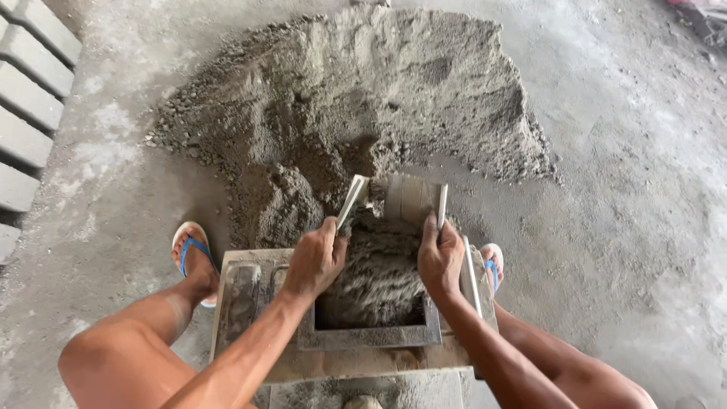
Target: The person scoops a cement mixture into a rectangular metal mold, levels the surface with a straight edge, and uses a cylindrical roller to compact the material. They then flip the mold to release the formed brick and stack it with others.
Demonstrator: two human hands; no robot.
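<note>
My left hand point(314, 261) grips the left side edge of a flat-sided metal scoop point(401, 198), and my right hand point(439, 257) grips its right edge. The scoop is tilted toward me, its far end against the foot of a big pile of damp grey sand-cement mix point(348, 98). Grey mix slides from the scoop into a rectangular metal block mould point(371, 337) directly below my hands. The mould sits on a board between my knees and is partly filled.
A row of moulded grey blocks point(30, 83) lies along the left edge. My feet in blue-strapped sandals point(193, 254) flank the mould. A thin metal rod point(471, 274) leans by my right hand. Bare concrete floor point(644, 189) spreads to the right.
</note>
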